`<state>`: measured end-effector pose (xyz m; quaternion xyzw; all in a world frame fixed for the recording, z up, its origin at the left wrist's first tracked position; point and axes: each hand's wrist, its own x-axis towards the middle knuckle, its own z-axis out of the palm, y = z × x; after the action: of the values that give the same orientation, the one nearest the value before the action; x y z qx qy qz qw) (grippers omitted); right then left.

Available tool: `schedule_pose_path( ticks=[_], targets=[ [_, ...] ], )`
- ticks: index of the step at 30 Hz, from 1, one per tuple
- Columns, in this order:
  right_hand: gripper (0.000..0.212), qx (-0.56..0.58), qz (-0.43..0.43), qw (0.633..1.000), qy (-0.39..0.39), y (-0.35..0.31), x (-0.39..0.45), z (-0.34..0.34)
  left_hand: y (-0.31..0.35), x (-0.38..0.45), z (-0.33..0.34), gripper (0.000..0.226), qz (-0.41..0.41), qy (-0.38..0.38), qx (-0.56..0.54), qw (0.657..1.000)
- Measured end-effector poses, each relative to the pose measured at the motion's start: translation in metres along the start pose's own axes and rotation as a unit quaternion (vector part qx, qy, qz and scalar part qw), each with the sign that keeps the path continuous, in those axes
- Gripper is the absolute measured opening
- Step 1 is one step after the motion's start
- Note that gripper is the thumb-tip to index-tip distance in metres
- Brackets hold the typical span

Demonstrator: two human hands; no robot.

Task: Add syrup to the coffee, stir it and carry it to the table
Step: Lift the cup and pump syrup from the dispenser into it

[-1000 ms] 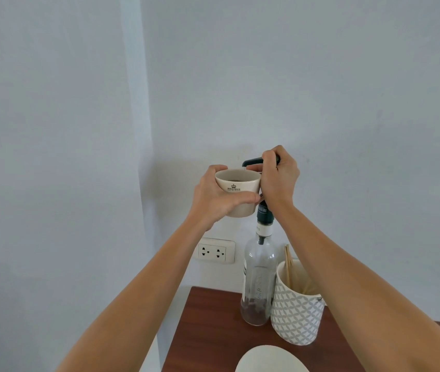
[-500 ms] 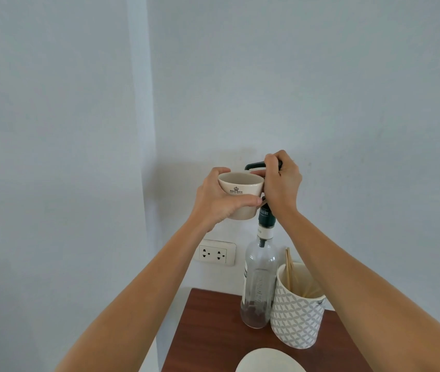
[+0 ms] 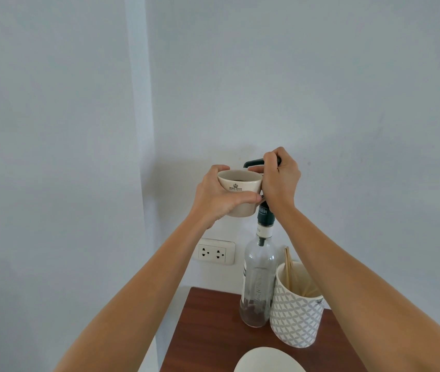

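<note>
My left hand point(image 3: 220, 198) grips a cream coffee cup point(image 3: 237, 183) with a crown logo and holds it up in the air. Dark coffee shows just inside the rim. The cup sits under the black spout of a pump point(image 3: 252, 162) fitted on a tall clear syrup bottle point(image 3: 258, 280). My right hand point(image 3: 280, 178) is closed over the pump head, hiding most of it. A little brown syrup lies at the bottom of the bottle, which stands on a dark wooden counter point(image 3: 208, 334).
A patterned white holder point(image 3: 295, 315) with wooden stir sticks point(image 3: 288, 267) stands right of the bottle. A white saucer's edge point(image 3: 267, 359) shows at the bottom. A double wall socket point(image 3: 215, 251) is behind, with bare walls and a corner on the left.
Both hands, the cup and the pump sit slightly lower in view than a second ago; the view shifted a little. The grips are unchanged.
</note>
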<state>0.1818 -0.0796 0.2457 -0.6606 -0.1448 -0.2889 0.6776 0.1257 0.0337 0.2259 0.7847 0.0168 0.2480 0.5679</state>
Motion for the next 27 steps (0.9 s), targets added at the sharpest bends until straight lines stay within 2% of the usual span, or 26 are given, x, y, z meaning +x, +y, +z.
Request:
schedule_pose_path(
  ticks=[14,21,27],
  targets=[
    [0.027,-0.023,-0.020,0.999,-0.014,0.011,0.005,0.000,0.000,-0.003,0.000,0.088,-0.004,0.001,0.001,1.000],
    [0.024,-0.055,-0.035,0.998,-0.018,0.011,0.003,-0.003,0.001,-0.006,-0.001,0.088,-0.009,-0.001,0.000,1.000],
    [0.023,-0.001,-0.001,1.000,-0.030,0.007,0.001,-0.004,0.001,-0.004,-0.001,0.091,-0.007,-0.002,0.000,1.000]
  ],
)
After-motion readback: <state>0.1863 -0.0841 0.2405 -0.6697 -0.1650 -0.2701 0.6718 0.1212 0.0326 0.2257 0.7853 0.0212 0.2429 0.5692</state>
